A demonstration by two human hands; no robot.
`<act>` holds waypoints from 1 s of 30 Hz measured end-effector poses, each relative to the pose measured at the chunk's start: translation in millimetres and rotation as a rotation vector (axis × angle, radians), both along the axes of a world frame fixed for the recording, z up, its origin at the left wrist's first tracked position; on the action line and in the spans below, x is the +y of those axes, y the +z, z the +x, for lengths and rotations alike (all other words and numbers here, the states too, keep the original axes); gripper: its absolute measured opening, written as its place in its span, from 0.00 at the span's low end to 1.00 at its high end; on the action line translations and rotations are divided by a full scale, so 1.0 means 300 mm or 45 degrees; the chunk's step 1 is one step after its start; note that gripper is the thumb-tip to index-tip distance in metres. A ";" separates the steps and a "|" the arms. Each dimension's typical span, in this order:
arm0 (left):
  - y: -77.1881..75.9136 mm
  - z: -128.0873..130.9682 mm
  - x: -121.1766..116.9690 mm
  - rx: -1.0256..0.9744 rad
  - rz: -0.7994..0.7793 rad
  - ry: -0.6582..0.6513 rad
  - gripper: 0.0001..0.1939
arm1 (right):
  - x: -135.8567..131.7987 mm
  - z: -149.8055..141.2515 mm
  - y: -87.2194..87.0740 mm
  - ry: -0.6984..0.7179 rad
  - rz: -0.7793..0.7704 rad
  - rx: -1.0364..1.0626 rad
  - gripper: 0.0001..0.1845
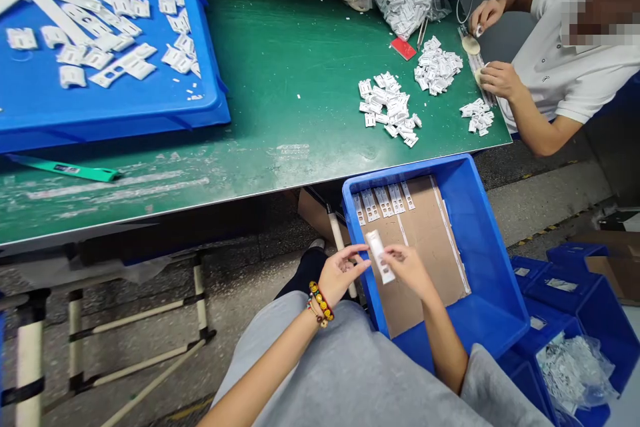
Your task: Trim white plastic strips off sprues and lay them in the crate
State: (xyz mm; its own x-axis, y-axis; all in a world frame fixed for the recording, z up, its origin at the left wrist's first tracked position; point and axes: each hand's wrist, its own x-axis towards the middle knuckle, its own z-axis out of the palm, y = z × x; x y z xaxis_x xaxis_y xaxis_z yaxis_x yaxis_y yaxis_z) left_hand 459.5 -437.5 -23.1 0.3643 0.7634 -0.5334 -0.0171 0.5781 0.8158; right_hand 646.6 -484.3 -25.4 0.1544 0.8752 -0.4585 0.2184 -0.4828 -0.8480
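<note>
My left hand (341,274) and my right hand (407,269) hold a narrow white plastic strip (380,257) between their fingertips, above a blue plastic crate (480,247). The strip is tilted, with its upper end towards my left hand. A sheet of brown cardboard (425,260) lines the crate floor. Several similar white strips (383,200) lie side by side along its far edge, beyond my fingers. My left wrist wears beaded bracelets (320,301).
A green-topped workbench (280,120) runs beyond the crate, bearing a blue tray (125,117) of white plastic parts and loose piles of them (387,110). A seated co-worker (555,60) handles parts at its right end. Stacked blue crates (560,287) and a plastic bag of parts (573,373) stand lower right.
</note>
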 end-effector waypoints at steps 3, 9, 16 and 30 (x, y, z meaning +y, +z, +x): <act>-0.024 -0.009 -0.020 0.218 0.453 -0.215 0.20 | 0.103 0.202 -0.114 -0.294 0.090 -0.405 0.20; -0.082 -0.039 -0.080 0.508 1.067 -0.672 0.33 | 0.324 0.505 -0.386 -0.414 0.032 -0.722 0.18; -0.079 -0.032 -0.097 0.567 1.145 -0.689 0.37 | 0.419 0.567 -0.572 -0.256 0.017 -0.908 0.11; -0.098 -0.020 -0.093 0.522 1.113 -0.675 0.35 | 0.388 0.545 -0.615 -0.175 0.184 -1.025 0.04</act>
State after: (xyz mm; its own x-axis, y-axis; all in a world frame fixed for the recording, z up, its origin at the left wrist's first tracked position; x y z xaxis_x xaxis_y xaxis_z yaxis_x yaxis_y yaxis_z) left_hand 453.5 -465.4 -52.4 0.6764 0.7354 -0.0408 0.4280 -0.3474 0.8344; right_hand 810.2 -368.0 -210.0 0.4974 0.8663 -0.0463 0.7323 -0.4479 -0.5130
